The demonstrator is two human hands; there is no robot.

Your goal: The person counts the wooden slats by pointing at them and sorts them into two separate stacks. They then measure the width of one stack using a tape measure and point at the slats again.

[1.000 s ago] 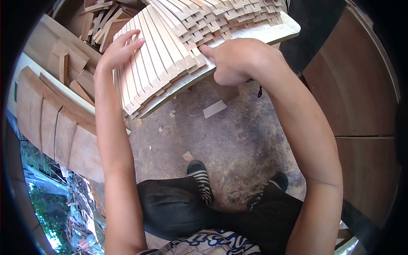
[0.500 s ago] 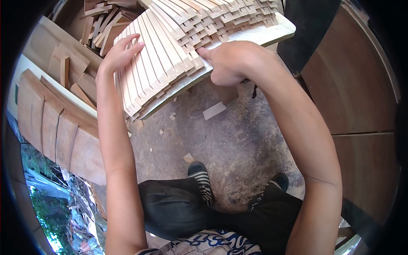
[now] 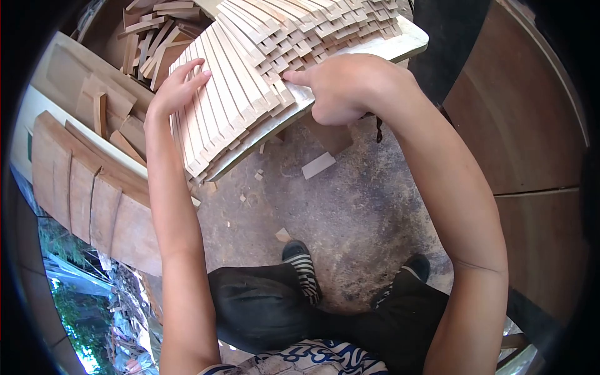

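Pale wooden strips lie side by side in a fanned layer on a white board. My left hand rests at the left edge of this layer, its fingers and thumb apart on top of the strips. At the near ends of the strips, my right hand has one finger stretched out, its tip touching the ends. The other right fingers are curled and partly hidden, and I see nothing held in them. Farther right, more strips are stacked in several layers with staggered ends.
Loose wood offcuts are heaped at the upper left. Curved brown wooden panels stand at the left, and a large brown panel is at the right. A pale wood block and small scraps lie on the concrete floor.
The view has shifted slightly. Both hands stay at nearly the same places on the strips, with the right fingertip still at their ends.
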